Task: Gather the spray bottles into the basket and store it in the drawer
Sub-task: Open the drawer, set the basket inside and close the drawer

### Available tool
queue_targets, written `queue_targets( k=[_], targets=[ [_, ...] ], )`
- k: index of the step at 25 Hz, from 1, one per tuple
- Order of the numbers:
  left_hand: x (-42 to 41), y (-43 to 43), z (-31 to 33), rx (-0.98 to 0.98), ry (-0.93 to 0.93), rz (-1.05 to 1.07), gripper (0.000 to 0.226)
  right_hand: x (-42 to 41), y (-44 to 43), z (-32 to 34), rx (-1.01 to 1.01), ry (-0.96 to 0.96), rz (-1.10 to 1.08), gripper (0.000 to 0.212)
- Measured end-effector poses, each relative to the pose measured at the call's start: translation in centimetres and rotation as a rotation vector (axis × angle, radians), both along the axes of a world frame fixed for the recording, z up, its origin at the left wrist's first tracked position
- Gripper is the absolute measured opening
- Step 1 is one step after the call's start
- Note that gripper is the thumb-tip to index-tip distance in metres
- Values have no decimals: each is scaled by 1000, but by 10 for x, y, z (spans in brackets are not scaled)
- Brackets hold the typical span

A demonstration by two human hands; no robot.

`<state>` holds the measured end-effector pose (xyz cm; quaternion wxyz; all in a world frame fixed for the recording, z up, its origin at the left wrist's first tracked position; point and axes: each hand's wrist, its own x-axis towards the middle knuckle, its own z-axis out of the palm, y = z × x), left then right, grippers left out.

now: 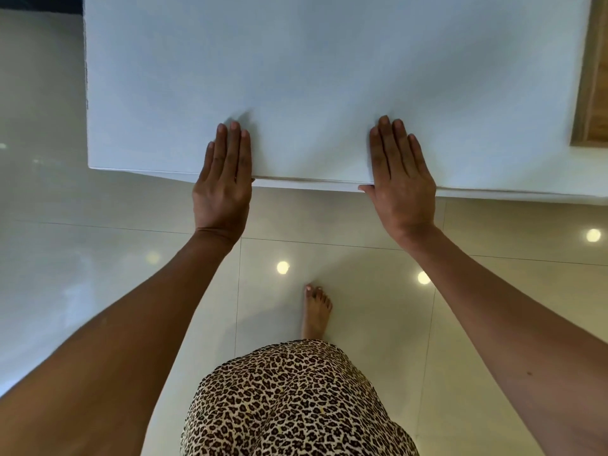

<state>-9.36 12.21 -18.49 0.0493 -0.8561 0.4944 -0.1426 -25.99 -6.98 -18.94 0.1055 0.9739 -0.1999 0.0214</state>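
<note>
A broad white flat surface fills the upper part of the head view; its near edge runs across the middle. My left hand lies flat over that edge, fingers straight and together. My right hand lies flat the same way further right, its thumb at the edge. Both palms press on the white surface and hold nothing. No spray bottle and no basket are in view. Whether a drawer sits under the edge cannot be told.
Glossy cream floor tiles lie below and to the left. My bare foot stands on the tiles near the white edge. A wooden panel borders the white surface at the right.
</note>
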Motion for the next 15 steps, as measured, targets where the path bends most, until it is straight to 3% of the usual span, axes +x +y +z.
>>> queue_targets(
  k=[4, 9, 15],
  targets=[
    [1, -1, -2, -12, -71, 0, 52, 0, -1, -4, -58, -64, 23, 74],
    [2, 0, -1, 14, -67, 6, 53, -1, -3, -3, -17, -39, 37, 91],
    [-5, 0, 16, 100, 425, 141, 90, 2, 4, 8, 155, 26, -50, 93]
  ],
)
